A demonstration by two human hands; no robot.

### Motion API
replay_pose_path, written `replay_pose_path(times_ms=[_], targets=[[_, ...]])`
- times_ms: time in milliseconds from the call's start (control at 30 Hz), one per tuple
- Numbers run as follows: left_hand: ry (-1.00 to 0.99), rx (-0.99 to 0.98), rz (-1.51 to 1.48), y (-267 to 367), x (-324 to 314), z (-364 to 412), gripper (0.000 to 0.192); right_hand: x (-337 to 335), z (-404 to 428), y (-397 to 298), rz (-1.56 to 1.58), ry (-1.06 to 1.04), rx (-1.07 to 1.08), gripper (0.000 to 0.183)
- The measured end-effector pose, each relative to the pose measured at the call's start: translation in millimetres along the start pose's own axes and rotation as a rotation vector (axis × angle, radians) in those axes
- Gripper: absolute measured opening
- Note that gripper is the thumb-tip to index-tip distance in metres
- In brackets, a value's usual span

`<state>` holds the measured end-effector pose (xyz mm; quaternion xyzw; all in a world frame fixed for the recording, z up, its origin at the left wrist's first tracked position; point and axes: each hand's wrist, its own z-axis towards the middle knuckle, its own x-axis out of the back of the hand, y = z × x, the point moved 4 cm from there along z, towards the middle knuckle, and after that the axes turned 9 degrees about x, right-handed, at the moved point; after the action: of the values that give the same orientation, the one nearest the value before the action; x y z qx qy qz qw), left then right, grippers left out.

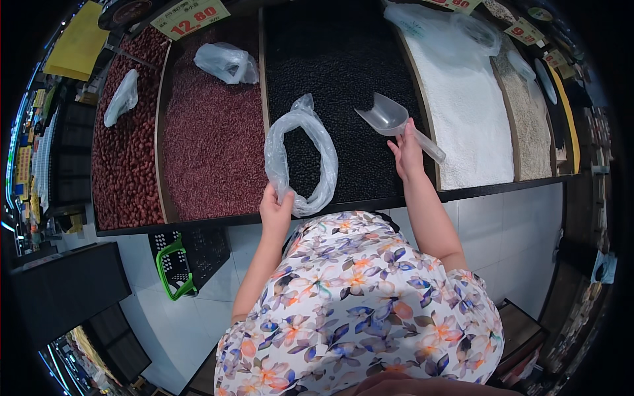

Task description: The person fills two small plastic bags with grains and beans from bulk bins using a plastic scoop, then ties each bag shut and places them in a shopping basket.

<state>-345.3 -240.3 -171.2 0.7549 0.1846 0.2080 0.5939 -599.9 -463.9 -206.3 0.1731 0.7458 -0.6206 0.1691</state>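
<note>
My left hand grips the lower left side of a clear plastic bag, bunched into an oval ring with a loose tip at the top. Dark beans show through its opening; I cannot tell whether any lie inside the bag. A translucent plastic scoop is in my right hand, held where the bowl meets the handle. Its bowl points up and left, and no beans are visible in it. Both hands are over the front part of a bin of small black beans.
Left of the black beans are bins of small red beans and dried red dates. To the right come white grains and beige grains. Wooden dividers separate them. A black basket with a green handle stands on the floor.
</note>
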Motion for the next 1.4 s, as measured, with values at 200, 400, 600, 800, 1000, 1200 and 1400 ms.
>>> replay_pose_path(times_ms=[200,400,600,800,1000,1200,1400], targets=[[0.022,-0.027,-0.029,-2.8,4.4,-2.9,0.041,-2.2,-23.4,14.6,0.136,0.032,-0.117,0.050],[0.053,-0.018,0.033,16.9,13.4,-13.7,0.042,-27.0,-62.9,14.3,-0.044,-0.213,-0.230,0.049],[0.096,-0.057,0.015,51.3,17.2,-24.4,0.034,-102.5,-68.6,-15.9,-0.733,-0.655,0.319,0.070],[0.040,-0.118,-0.153,96.6,12.1,-39.2,0.036,-165.4,-47.0,-14.8,-1.220,-0.714,0.738,0.084],[-0.109,-0.268,-0.152,88.4,22.5,-43.8,0.048,-183.5,-19.2,-11.8,-1.487,-0.733,0.839,0.023],[0.093,-0.039,-0.390,9.9,47.2,-26.0,0.046,-180.7,-16.5,-51.1,-1.092,-0.651,0.775,0.022],[-0.150,-0.215,0.501,-26.7,16.8,-17.1,0.070,-194.6,-51.8,-77.8,-0.557,-0.774,0.228,0.025]])
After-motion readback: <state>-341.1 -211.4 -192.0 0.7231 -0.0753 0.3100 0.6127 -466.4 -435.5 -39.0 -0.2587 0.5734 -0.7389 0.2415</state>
